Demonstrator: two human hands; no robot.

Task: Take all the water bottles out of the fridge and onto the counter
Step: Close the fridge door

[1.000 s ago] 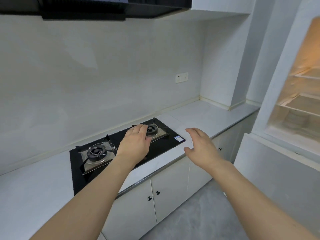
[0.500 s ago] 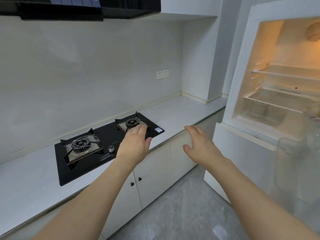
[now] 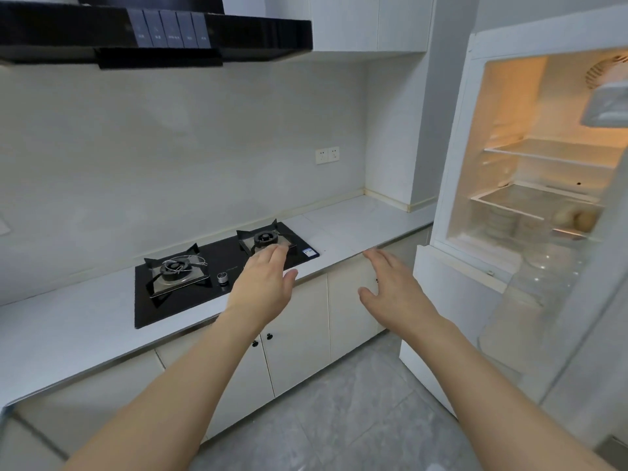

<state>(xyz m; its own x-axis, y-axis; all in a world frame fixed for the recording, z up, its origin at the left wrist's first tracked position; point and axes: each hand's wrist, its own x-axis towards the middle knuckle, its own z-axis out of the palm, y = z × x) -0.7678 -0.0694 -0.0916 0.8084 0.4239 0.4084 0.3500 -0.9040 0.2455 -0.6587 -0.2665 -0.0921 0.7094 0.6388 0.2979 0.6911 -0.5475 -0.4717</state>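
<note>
White stone worktop (image 3: 356, 226) bare at right end, beside open fridge (image 3: 530, 185). Your left hand (image 3: 263, 287) and right hand (image 3: 396, 288) hover apart, fingers relaxed, empty. Clear ribbed bottles (image 3: 543, 273) blurred in door shelf.

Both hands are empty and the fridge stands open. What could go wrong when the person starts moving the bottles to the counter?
1. The clear bottles in the fridge door are blurred and hard to see, so the right hand might misjudge a grip.
2. The gas stove takes up much of the counter; a bottle set on a burner grate could tip.
3. The left hand hovers above the stove and could knock its knob.
</note>
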